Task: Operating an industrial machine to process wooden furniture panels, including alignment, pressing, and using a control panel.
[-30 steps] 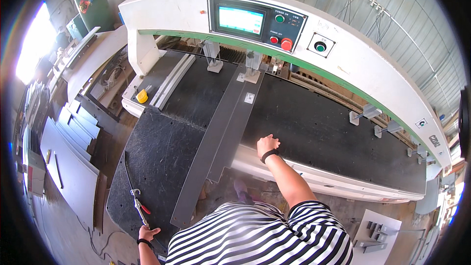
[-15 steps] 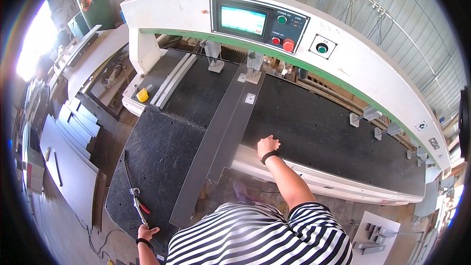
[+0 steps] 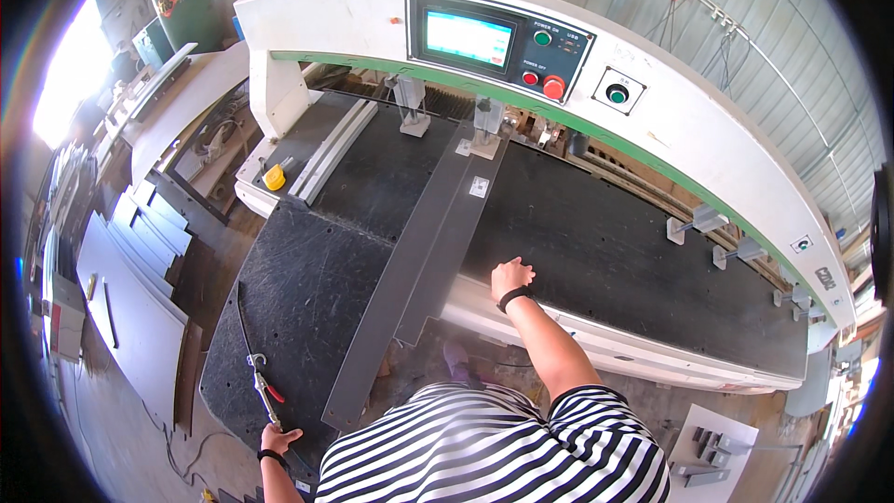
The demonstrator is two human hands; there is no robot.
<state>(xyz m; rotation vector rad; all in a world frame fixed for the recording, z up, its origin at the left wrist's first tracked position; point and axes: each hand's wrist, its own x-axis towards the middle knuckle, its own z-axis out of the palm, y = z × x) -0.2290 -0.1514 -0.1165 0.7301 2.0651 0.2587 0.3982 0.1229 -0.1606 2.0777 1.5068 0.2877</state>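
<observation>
Low on the left, my left hand [image 3: 277, 439] is closed round the lower end of an air blow gun [image 3: 263, 389]. The gun has a red lever and a long thin nozzle that lies over the black worktop [image 3: 289, 289]. My right hand [image 3: 512, 277], fingers curled in with nothing seen in them, rests at the front edge of the machine's black bed [image 3: 633, 261]. Between my hands a long dark grey board [image 3: 410, 270] runs from the front overhang back to a press foot [image 3: 485, 142]. A small white label [image 3: 479, 187] is stuck on the board.
A white machine beam [image 3: 326, 14] with a screen [image 3: 467, 38] and buttons arches over the bed. More press feet [image 3: 684, 231] stand along the right. A metal rail [image 3: 333, 154] and a yellow tape measure [image 3: 274, 177] lie back left. White panels [image 3: 130, 303] are stacked at left.
The whole view has shifted slightly, with the scene a little to the right. Both hands, the air blow gun and the board keep their places.
</observation>
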